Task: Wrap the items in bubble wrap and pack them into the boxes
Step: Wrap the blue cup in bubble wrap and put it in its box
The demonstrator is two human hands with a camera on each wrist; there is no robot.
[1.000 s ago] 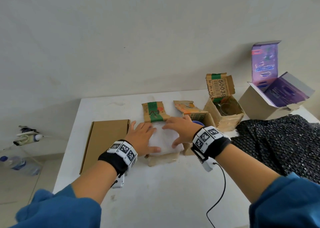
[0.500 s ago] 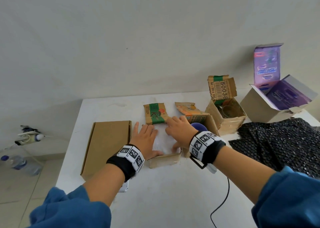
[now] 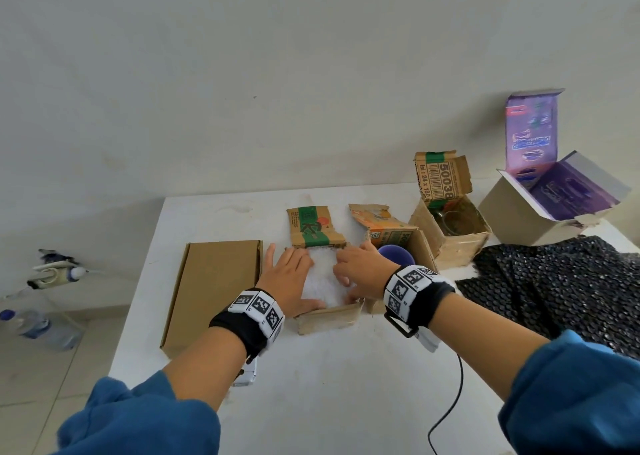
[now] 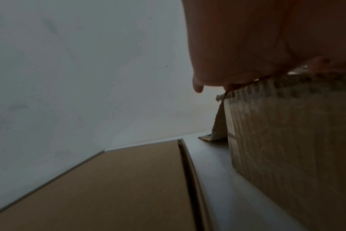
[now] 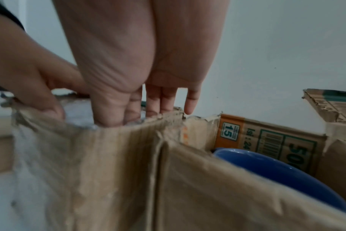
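Your left hand (image 3: pixel 290 278) and right hand (image 3: pixel 360 270) lie flat, fingers (image 5: pixel 166 100) straight and slightly spread, pressing the white bundle (image 3: pixel 323 281) into the open box (image 3: pixel 329 319) mid-desk (image 3: pixel 329 385).

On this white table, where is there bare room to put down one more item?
Bare patches on the table: the near strip below the bubble-wrapped bundle's box, beside the black cable; the far strip behind the flat cardboard box. Crowded: right side, with the blue-cup box, glass box, purple box and dark bubble wrap.
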